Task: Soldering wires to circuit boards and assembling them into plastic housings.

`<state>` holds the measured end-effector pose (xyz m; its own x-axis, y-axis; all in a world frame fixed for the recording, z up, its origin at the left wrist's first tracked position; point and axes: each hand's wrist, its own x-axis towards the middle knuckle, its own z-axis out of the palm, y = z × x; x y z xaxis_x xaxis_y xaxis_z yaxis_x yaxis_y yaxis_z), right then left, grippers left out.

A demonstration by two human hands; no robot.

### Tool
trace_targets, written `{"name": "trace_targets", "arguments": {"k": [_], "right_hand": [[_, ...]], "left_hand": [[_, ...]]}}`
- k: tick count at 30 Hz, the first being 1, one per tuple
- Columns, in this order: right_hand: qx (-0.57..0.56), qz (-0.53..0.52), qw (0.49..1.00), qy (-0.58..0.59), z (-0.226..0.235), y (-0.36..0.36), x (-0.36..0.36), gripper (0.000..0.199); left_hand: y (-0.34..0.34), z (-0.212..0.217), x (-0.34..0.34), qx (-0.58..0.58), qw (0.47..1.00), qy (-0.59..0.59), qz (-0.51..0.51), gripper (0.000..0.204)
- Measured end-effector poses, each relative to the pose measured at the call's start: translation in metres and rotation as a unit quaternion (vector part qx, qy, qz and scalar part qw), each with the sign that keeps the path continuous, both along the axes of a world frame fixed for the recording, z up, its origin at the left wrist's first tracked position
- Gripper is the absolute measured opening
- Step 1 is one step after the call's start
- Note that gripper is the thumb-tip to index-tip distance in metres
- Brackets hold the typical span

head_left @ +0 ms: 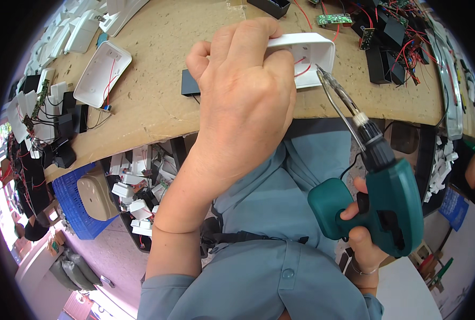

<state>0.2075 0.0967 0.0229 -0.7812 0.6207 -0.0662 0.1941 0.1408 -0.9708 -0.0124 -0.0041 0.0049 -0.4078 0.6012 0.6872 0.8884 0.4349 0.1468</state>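
Left hand: the left hand is curled over the white housing, pinching its far wall; some fingertips are hidden.
White housing: the white housing is above the table's near edge; long axis roughly left-right, left end covered by the hand, open side toward the person.
Red wire: the red wire shows inside the housing, near the tip.
Right hand: the right hand is wrapped around the soldering gun, one finger by the trigger.
Soldering gun: the green soldering gun is held in front of the lap; long axis oblique, lower right to upper left, pointing away from the person.
Tip: at the housing's opening; contact cannot be told.
Black box: the black box is just left of the left hand.
Second housing: the second housing lies left, open side up, long axis slanting away to the right.
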Motion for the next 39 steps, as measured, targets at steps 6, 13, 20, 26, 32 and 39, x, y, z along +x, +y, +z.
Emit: {"name": "trace_targets", "arguments": {"k": [6,13,20,26,32,39], "right_hand": [[0.015,-0.020,0.999,0.021,0.006,0.000,0.007,0.072],[-0.008,-0.030,0.999,-0.011,0.008,0.001,0.012,0.075],[0.004,-0.064,0.997,0.043,0.000,0.000,0.006,0.075],[-0.003,-0.071,0.996,0.053,-0.002,0.001,0.007,0.076],[0.019,-0.036,0.998,0.042,-0.005,0.005,0.014,0.073],[0.042,0.009,0.999,0.009,-0.009,0.006,0.015,0.071]], "left_hand": [[-0.007,-0.008,0.007,0.015,0.995,-0.101,-0.020,0.024],[-0.006,-0.019,0.006,0.062,0.997,-0.016,-0.037,0.021],[-0.004,-0.019,0.011,0.068,0.994,-0.026,-0.076,0.022],[0.003,-0.029,0.007,0.106,0.990,0.017,-0.087,0.020],[0.003,-0.019,0.012,0.075,0.996,-0.019,-0.039,0.015],[0.009,-0.022,0.010,0.088,0.993,-0.011,0.077,0.007]]}}
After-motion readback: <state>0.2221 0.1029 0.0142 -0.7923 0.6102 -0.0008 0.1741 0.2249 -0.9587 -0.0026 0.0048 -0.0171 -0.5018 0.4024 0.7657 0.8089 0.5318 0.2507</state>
